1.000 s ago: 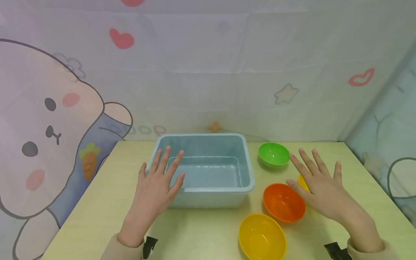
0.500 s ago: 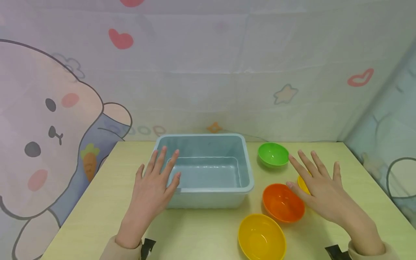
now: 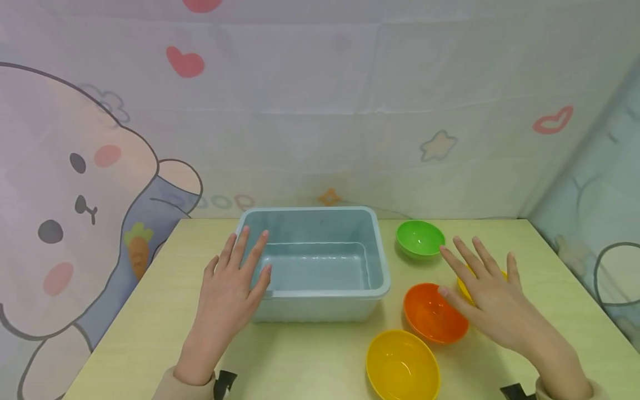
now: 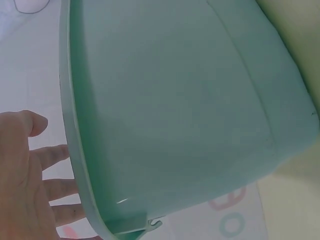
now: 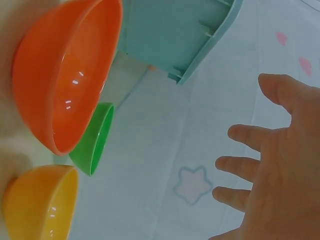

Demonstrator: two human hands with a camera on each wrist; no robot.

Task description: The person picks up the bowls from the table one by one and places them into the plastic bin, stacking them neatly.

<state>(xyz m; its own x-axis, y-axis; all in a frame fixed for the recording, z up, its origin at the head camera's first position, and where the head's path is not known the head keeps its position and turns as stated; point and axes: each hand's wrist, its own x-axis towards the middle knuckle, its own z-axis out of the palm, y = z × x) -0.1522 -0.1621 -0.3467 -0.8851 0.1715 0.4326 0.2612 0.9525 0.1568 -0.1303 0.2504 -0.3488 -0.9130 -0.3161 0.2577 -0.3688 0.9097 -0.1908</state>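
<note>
A light blue plastic tub [image 3: 320, 308] stands on the table with nothing inside. My left hand [image 3: 227, 297] hovers over its left front corner, fingers spread and holding nothing; the left wrist view shows the tub's outer wall [image 4: 170, 110] beside the fingers. To the tub's right are a green bowl [image 3: 420, 239], an orange bowl [image 3: 434, 313] and a yellow bowl [image 3: 403, 365] nearest the front. My right hand [image 3: 492, 297] hovers with spread fingers above a second yellow bowl [image 3: 465, 289], partly hiding it. In the right wrist view the right hand [image 5: 280, 160] is apart from the bowls.
The pale wooden table [image 3: 150, 333] ends at a fabric backdrop [image 3: 310, 111] printed with a bear, hearts and stars. Another printed cloth [image 3: 595, 222] hangs along the right side. Beige sleeves [image 3: 185, 386] with black pieces near the cuffs cover the wrists.
My left hand has drifted a little to the left. The right hand has shifted slightly down, fingers still spread. The tub and bowls stay in place.
</note>
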